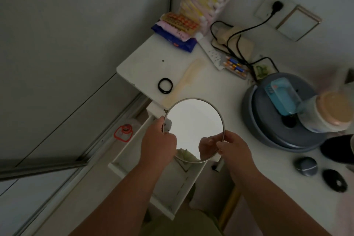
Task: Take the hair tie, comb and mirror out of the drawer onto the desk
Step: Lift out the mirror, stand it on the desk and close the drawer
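Observation:
A round metal-rimmed mirror (194, 122) is held face up above the open white drawer (134, 140), overlapping the front edge of the white desk (145, 63). My left hand (158, 141) grips its left rim and my right hand (234, 148) grips its lower right rim. A black hair tie (165, 85) lies on the desk beyond the mirror. A cream comb (184, 78) lies right of the hair tie, its near end hidden behind the mirror.
Snack packets (178, 28) sit at the desk's far corner. A power strip (210, 51), black cables and batteries (235, 66) lie at the back. A grey round device (268, 126), a jar (329, 113) and small dark objects (334, 180) stand on the right. A red-capped bottle (124, 130) is on the floor.

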